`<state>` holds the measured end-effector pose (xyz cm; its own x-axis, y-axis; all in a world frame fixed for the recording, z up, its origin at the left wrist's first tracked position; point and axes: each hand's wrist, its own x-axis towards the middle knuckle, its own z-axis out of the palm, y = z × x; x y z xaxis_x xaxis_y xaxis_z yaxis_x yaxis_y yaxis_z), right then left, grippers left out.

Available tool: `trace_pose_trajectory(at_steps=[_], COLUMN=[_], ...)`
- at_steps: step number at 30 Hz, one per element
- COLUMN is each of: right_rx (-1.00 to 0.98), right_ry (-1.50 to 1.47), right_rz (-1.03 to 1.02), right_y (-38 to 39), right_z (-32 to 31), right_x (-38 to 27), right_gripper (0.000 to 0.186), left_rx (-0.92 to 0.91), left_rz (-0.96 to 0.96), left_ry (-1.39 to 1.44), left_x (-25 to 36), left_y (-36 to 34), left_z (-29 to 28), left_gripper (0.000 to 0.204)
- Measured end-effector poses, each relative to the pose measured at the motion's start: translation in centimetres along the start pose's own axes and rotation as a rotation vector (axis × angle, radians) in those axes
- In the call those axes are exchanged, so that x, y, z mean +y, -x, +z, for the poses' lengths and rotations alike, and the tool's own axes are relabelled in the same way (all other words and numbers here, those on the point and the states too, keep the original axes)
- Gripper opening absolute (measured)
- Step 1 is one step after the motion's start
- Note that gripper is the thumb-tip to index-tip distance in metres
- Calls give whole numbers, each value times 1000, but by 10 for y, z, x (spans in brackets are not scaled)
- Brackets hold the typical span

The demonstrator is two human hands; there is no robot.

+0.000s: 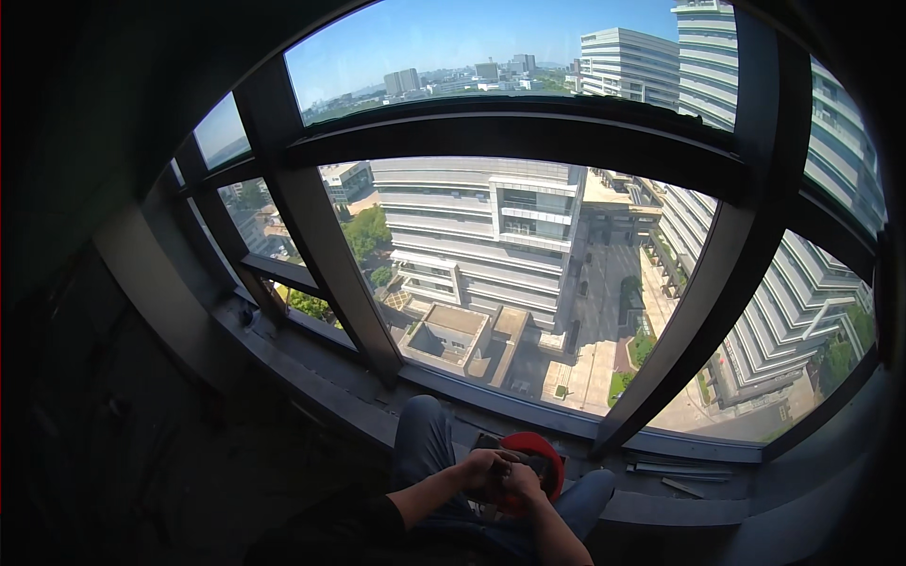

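Observation:
My left hand (483,466) and my right hand (521,479) meet in front of me between my bent knees. The fingers of both are drawn in and pressed together. Whatever they grip, if anything, is too small and dark to make out. Just beyond and below them is a red rounded object (557,460), curved like a hard hat, with a dark inner side. My hands hide part of it, and I cannot tell whether they touch it.
Ahead stands a tall window with thick dark frames (528,137), overlooking buildings far below. Along its foot runs a low grey ledge (349,406). Several thin strips (684,472) lie on the ledge at the right. My left knee (420,429) is close to the ledge. Deep shadow covers the left.

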<state>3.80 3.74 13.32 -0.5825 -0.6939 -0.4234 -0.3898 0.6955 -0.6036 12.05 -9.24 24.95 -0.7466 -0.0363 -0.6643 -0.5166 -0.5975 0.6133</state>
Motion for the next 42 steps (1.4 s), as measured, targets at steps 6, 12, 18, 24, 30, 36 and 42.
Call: trace_pose_trajectory(at_steps=[6, 12, 18, 24, 30, 36, 42], right_rx=[-1, 280, 561, 598, 586, 575, 596], right_ry=[-94, -124, -38, 68, 1, 20, -3], right_rz=[3, -107, -160, -166, -162, -148, -171], right_y=[-7, -8, -9, -8, -14, -9, -10], right_z=[3, 10, 22, 31, 32, 26, 27], right_x=[5, 3, 9, 4, 13, 9, 14], right_gripper=[31, 28, 24, 22, 23, 22, 20], left_rx=[-63, 31, 171, 209, 126, 206, 182], left_rz=[-146, -178, -66, -88, -123, -109, -45], left_ry=[24, -89, -47, 18, 36, -63, 5], left_x=[-1, -8, -16, -14, -16, -16, -17], left_y=[-15, -10, -12, -12, -15, -15, -15], left_z=[-19, -21, -16, -21, -23, -16, -16], left_gripper=[28, 27, 27, 26, 26, 24, 28])
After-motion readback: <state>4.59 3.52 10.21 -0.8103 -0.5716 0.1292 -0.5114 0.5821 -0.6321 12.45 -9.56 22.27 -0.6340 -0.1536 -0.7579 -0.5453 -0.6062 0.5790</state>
